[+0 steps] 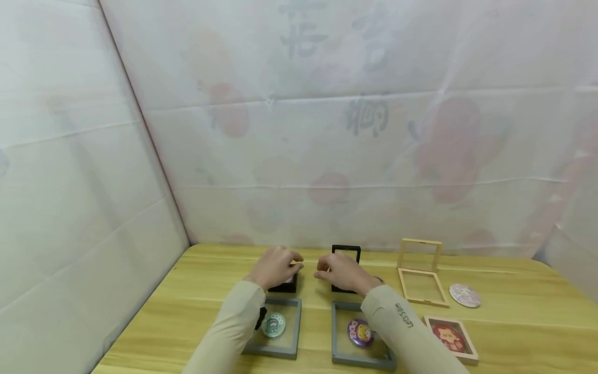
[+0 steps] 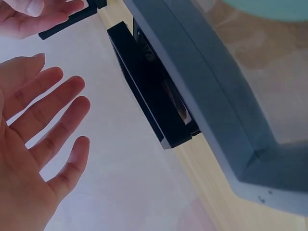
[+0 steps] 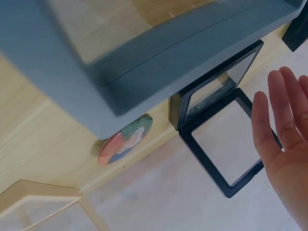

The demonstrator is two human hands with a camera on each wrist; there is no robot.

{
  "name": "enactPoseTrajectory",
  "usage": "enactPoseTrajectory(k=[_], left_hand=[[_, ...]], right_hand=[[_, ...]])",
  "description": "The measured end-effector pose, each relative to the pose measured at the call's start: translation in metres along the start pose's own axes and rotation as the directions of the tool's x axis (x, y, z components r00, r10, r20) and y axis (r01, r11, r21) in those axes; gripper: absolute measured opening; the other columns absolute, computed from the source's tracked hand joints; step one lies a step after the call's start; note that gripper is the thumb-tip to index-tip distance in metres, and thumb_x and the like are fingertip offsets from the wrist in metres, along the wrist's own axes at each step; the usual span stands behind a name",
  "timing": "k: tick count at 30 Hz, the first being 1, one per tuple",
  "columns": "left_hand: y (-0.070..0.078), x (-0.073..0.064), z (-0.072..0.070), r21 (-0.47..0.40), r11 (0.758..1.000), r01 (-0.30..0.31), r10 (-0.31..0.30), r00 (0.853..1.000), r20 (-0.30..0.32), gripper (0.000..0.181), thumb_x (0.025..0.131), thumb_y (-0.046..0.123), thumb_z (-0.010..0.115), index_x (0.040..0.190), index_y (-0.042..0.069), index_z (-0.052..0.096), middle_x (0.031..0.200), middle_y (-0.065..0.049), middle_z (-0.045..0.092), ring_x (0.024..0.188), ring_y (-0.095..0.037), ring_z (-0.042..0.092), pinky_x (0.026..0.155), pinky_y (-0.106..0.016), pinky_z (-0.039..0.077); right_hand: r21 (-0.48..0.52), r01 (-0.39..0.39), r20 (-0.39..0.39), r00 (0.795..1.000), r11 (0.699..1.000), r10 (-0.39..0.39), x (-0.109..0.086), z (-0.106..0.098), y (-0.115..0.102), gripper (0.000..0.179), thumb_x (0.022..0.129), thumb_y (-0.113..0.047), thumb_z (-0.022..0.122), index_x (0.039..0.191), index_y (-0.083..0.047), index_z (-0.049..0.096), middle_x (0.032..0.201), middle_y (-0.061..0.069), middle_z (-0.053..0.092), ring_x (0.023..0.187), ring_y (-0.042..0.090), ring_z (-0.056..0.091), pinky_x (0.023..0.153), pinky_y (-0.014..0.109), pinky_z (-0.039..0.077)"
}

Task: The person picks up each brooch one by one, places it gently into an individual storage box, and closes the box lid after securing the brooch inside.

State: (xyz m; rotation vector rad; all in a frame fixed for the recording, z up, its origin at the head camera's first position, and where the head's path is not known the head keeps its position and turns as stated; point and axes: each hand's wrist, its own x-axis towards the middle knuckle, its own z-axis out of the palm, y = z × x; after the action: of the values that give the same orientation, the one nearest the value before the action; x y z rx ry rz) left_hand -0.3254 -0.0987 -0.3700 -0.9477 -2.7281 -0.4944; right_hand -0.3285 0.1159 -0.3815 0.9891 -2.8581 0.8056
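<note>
My left hand (image 1: 275, 267) is over a small black display frame (image 1: 282, 288), covering much of it. In the left wrist view its fingers (image 2: 55, 113) are spread loosely, apart from the frame, with nothing in them. Across a short gap, my right hand (image 1: 343, 271) hovers in front of a second black frame (image 1: 346, 247), whose hinged lid stands raised. The right wrist view shows that frame's see-through window (image 3: 224, 142) beside relaxed, empty fingers (image 3: 276, 106). A round red and green badge (image 3: 126, 140) lies near it, mostly hidden by my wrist in the head view.
Two grey frames (image 1: 298, 327) lie below my forearms, with a green badge (image 1: 273, 324) and a purple badge (image 1: 361, 332). To the right are an open wooden frame (image 1: 427, 302), a pale badge (image 1: 464, 295) and a wooden frame (image 1: 471, 343) with a red badge. Cloth (image 1: 299, 156) hangs behind.
</note>
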Motion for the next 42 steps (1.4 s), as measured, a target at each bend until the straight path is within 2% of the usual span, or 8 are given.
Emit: enactPoseTrajectory(k=[6,15,21,31,38,42], left_hand=[[0.000,0.000,0.001,0.006,1.000,-0.001,0.001,1.000,0.028,0.017,0.097,0.012,0.069,0.108,0.001,0.077,0.096,-0.009,0.077,0.071,-0.013,0.072,0.071,-0.034,0.059],[0.002,0.004,0.003,-0.004,1.000,-0.015,0.015,0.999,0.036,0.021,0.099,0.013,0.068,0.115,0.003,0.075,0.107,-0.010,0.075,0.086,-0.020,0.074,0.073,-0.033,0.059],[0.003,0.007,0.005,0.020,1.000,-0.013,0.012,0.998,0.056,0.023,0.099,0.014,0.068,0.117,0.002,0.074,0.110,-0.011,0.075,0.088,-0.021,0.073,0.076,-0.035,0.059],[0.008,0.011,0.014,0.015,0.999,-0.035,0.034,0.997,0.066,0.024,0.100,0.016,0.067,0.119,0.003,0.073,0.113,-0.008,0.074,0.097,-0.023,0.071,0.083,-0.037,0.058],[0.012,0.014,0.014,0.013,1.000,-0.024,0.023,0.996,0.087,0.025,0.100,0.018,0.066,0.120,0.004,0.073,0.114,-0.007,0.074,0.098,-0.024,0.071,0.083,-0.037,0.057],[0.015,0.016,0.016,0.035,0.999,-0.021,0.018,0.996,0.092,0.025,0.100,0.019,0.067,0.120,0.005,0.073,0.113,-0.006,0.074,0.098,-0.022,0.071,0.083,-0.035,0.057]], right_hand=[[-0.022,0.039,-0.011,0.999,0.999,-0.040,-0.002,-0.003,0.000,0.009,0.098,-0.013,0.069,0.094,-0.006,0.074,0.089,0.003,0.072,0.079,0.018,0.067,0.070,0.036,0.056],[-0.006,0.046,-0.020,0.999,0.999,-0.046,-0.006,-0.007,0.007,0.010,0.098,-0.012,0.068,0.092,-0.005,0.073,0.081,-0.002,0.068,0.066,0.006,0.060,0.061,0.026,0.052],[-0.035,0.052,-0.041,0.998,0.998,-0.054,-0.012,-0.008,0.014,0.010,0.097,-0.012,0.070,0.089,-0.007,0.072,0.080,-0.004,0.067,0.068,0.006,0.059,0.062,0.026,0.051],[0.010,0.042,-0.065,0.997,0.999,-0.041,-0.021,-0.013,0.026,0.011,0.097,-0.011,0.069,0.087,-0.006,0.074,0.078,-0.004,0.068,0.067,0.005,0.060,0.061,0.025,0.051],[0.005,0.017,-0.078,0.997,1.000,-0.016,-0.025,-0.015,0.031,0.012,0.096,-0.010,0.069,0.086,-0.006,0.073,0.077,-0.005,0.067,0.066,0.004,0.059,0.062,0.027,0.052],[0.004,0.030,-0.078,0.996,1.000,-0.030,-0.028,-0.018,0.034,0.013,0.097,-0.010,0.068,0.089,-0.004,0.075,0.077,0.000,0.069,0.063,0.005,0.058,0.060,0.026,0.051]])
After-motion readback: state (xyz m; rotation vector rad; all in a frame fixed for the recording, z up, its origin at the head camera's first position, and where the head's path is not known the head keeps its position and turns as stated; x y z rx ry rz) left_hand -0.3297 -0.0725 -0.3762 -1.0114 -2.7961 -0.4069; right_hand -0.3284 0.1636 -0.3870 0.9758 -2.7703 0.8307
